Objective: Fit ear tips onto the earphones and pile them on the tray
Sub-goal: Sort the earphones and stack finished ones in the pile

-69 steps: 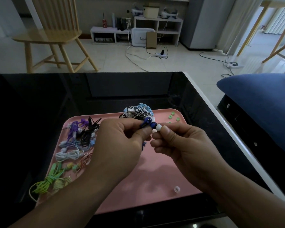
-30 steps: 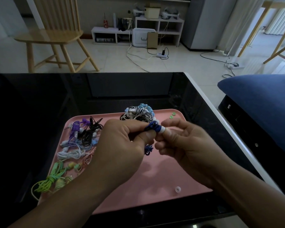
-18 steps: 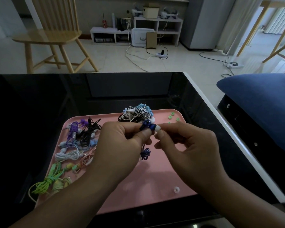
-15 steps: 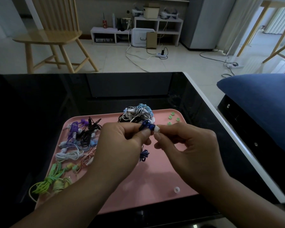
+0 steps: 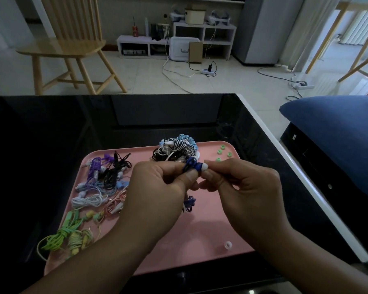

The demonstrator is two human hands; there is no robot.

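Above the pink tray [image 5: 200, 257], the left hand [image 5: 157, 187] is pinching the dark blue earphone [image 5: 190, 165] steady while the right hand [image 5: 242, 187] is pinching a white ear tip [image 5: 204, 166] against its nozzle, apparently seating it.

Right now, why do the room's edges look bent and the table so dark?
Head view: the wide lens bows the table's white edge and the chair; daylight brightens the floor behind, while the glossy black table mirrors the room faintly; the hands and pink tray stay dim but sharp.
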